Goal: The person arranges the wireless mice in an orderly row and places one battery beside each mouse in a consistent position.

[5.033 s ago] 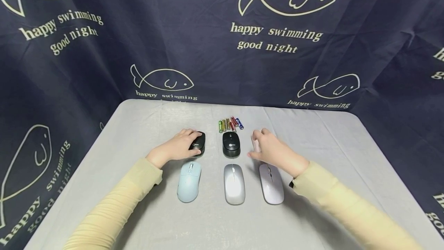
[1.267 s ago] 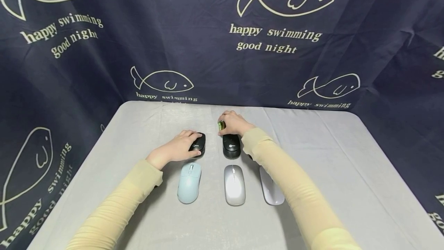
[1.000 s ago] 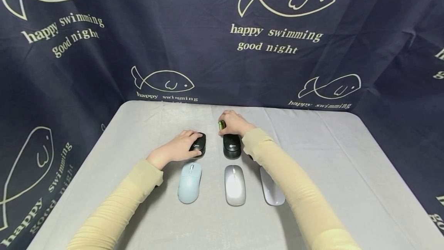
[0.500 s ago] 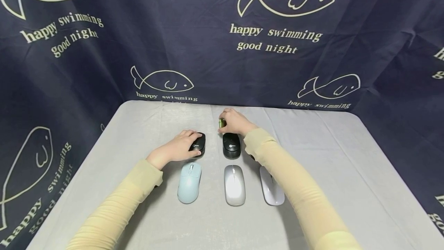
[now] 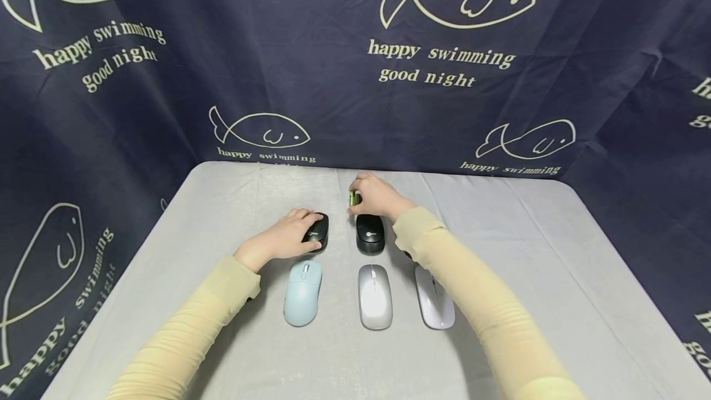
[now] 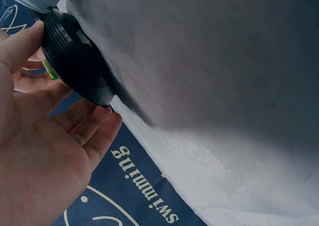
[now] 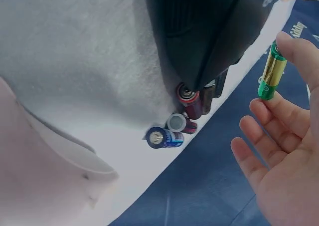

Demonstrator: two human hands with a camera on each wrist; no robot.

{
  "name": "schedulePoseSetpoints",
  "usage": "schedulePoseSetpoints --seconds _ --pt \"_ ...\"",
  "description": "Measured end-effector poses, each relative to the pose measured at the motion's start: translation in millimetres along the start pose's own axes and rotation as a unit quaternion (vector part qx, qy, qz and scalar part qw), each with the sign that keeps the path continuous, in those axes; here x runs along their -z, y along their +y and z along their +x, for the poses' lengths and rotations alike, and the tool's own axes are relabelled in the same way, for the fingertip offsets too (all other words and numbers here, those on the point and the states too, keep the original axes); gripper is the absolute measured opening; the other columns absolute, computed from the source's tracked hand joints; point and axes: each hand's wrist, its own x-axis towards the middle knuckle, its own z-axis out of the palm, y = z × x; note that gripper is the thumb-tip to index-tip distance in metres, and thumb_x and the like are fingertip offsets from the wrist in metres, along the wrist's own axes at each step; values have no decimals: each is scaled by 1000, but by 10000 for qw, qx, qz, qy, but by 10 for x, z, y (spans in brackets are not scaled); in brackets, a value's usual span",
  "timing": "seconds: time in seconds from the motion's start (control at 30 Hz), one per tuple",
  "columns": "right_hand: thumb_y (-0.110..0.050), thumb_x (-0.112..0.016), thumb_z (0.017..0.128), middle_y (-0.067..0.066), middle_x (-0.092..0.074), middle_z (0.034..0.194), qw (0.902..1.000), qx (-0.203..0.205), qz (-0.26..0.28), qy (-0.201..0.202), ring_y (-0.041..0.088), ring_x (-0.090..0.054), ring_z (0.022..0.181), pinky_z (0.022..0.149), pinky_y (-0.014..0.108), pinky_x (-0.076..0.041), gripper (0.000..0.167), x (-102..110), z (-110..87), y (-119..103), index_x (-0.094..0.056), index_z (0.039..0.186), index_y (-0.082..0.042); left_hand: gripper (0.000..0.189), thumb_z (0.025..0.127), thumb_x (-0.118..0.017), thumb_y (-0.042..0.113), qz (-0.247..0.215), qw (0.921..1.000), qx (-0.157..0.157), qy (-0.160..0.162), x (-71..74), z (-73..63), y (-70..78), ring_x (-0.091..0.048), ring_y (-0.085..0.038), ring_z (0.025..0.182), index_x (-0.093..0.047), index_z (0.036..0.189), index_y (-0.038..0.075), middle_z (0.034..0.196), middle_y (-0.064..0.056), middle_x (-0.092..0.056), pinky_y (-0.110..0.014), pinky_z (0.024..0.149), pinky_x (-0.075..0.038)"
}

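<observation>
My left hand (image 5: 286, 233) grips the left black mouse (image 5: 316, 233) with its thumb on the near side and fingers over the far side. In the left wrist view, that black mouse (image 6: 75, 56) shows its ridged side. The right hand (image 5: 374, 195) is beyond the middle black mouse (image 5: 370, 234). It pinches a green and gold battery (image 7: 272, 72) end to end between thumb and index finger, the other fingers loosely bent. Below that hand lie several more batteries, among them a blue one (image 7: 164, 137) and a red one (image 7: 189, 100), hidden from the head view.
Along the front of the grey-white table (image 5: 233, 350) sit a light blue mouse (image 5: 302, 294), a silver mouse (image 5: 375, 297) and a pale lilac mouse (image 5: 435, 298), partly under the right sleeve. A pinkish mouse (image 7: 45, 156) shows in the right wrist view. Dark blue fish-print curtains (image 5: 344, 110) surround the table.
From the pinkish mouse at right, my right hand has moved left and away to the batteries and taken hold of the green and gold one. My left hand keeps its place on the black mouse.
</observation>
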Motion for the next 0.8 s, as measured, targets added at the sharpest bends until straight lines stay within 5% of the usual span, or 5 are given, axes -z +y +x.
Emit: schedulePoseSetpoints --seconds 0.8 --pt "-45 -76 74 4 -61 108 9982 409 -298 -333 23 -53 106 92 36 -46 53 107 -171 -348 -68 110 -7 64 90 -61 36 -38 10000 4 -76 -5 1 -19 -36 -38 130 -41 140 2 141 -23 -40 -52 106 -32"
